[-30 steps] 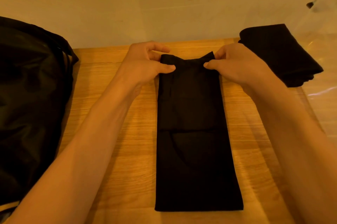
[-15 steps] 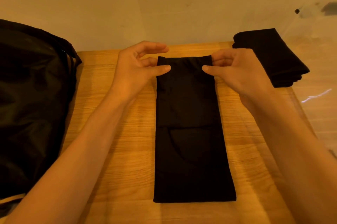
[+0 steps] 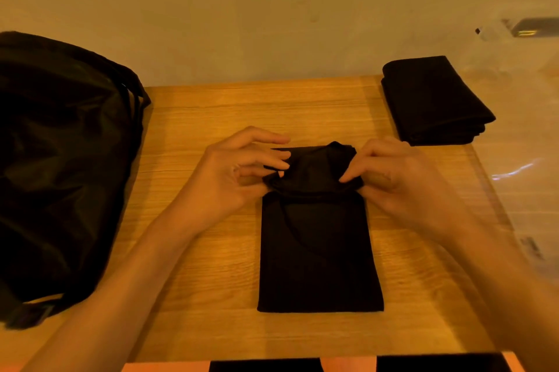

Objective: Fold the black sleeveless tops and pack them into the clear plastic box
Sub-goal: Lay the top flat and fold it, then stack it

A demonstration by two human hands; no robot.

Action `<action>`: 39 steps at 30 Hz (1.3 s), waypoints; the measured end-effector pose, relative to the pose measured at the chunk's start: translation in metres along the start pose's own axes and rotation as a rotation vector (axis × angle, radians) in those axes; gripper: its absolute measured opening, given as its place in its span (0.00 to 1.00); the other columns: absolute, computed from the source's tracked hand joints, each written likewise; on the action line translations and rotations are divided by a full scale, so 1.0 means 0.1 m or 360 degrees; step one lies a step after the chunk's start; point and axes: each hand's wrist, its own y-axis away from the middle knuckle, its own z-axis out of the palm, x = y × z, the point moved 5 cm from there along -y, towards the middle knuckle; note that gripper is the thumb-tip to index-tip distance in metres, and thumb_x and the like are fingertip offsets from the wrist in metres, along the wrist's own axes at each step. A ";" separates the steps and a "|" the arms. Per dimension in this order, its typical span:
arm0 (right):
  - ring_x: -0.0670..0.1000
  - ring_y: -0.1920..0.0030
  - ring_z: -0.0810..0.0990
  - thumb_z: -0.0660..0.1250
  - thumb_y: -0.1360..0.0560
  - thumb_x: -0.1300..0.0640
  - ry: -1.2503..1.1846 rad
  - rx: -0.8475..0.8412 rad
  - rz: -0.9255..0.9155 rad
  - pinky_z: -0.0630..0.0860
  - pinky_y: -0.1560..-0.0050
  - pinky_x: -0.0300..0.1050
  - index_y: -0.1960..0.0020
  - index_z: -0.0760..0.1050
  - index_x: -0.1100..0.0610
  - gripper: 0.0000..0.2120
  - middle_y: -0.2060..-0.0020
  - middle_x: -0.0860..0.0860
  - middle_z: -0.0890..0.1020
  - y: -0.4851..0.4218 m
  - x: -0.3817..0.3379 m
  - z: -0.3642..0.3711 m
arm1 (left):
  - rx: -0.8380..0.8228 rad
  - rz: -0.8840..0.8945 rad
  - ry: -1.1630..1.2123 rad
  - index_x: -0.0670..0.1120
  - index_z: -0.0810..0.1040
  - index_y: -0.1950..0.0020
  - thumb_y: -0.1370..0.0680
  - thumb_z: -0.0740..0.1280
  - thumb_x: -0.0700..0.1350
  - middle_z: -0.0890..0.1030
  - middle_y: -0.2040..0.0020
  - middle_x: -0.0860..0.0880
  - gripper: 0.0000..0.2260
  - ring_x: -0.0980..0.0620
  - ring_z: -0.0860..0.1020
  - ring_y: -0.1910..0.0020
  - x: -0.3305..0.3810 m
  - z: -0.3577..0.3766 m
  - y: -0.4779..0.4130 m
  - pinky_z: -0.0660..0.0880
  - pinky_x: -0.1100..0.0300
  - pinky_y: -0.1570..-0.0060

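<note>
1. A black top (image 3: 317, 253), soft and matte, lies as a long narrow strip in the middle of the wooden table (image 3: 211, 281), whose pale surface shows straight grain
2. The left hand (image 3: 230, 178) and right hand (image 3: 402, 184) each pinch a far corner of the strip, thumb and fingers closed on the cloth, with that end lifted and bunched into a loose hump over the flat part
3. A stack of folded black tops (image 3: 432, 99) sits inside the clear plastic box (image 3: 514, 178) at the right; the box walls are hard to make out apart from glints
4. A glossy, crumpled black bag (image 3: 60, 160) fills the left edge, partly cut off
5. Fold lines on the dark cloth are barely visible
</note>
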 end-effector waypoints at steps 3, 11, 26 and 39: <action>0.48 0.49 0.78 0.72 0.30 0.65 0.0034 -0.0029 -0.0139 0.76 0.47 0.51 0.45 0.83 0.50 0.16 0.51 0.44 0.80 0.04 -0.03 0.01 | -0.0101 0.0013 -0.0063 0.38 0.84 0.45 0.28 0.72 0.24 0.78 0.35 0.44 0.15 0.50 0.82 0.40 -0.01 0.02 0.03 0.81 0.51 0.43; 0.48 0.48 0.77 0.69 0.29 0.62 0.0008 -0.0109 -0.0240 0.76 0.49 0.52 0.46 0.84 0.50 0.14 0.50 0.42 0.79 0.13 0.03 -0.01 | -0.0171 -0.0002 0.0037 0.38 0.83 0.43 0.30 0.61 0.17 0.78 0.34 0.43 0.24 0.47 0.82 0.40 0.00 -0.01 0.08 0.81 0.51 0.44; 0.48 0.20 0.54 0.44 0.17 0.36 0.0601 -0.0228 -0.0048 0.51 0.20 0.48 0.20 0.61 0.55 0.33 0.21 0.51 0.63 0.01 -0.03 0.37 | -0.0597 0.0011 -0.1384 0.51 0.45 0.17 0.17 0.40 0.65 0.41 0.17 0.54 0.32 0.58 0.35 0.20 -0.10 0.42 0.19 0.36 0.55 0.21; 0.48 0.20 0.36 0.35 0.18 0.36 0.0659 -0.0172 0.0219 0.41 0.19 0.48 0.18 0.43 0.56 0.36 0.18 0.52 0.43 -0.10 -0.19 0.35 | -0.0406 -0.0157 -0.1329 0.49 0.36 0.18 0.18 0.40 0.67 0.35 0.18 0.55 0.35 0.61 0.32 0.22 0.05 0.55 0.08 0.35 0.60 0.22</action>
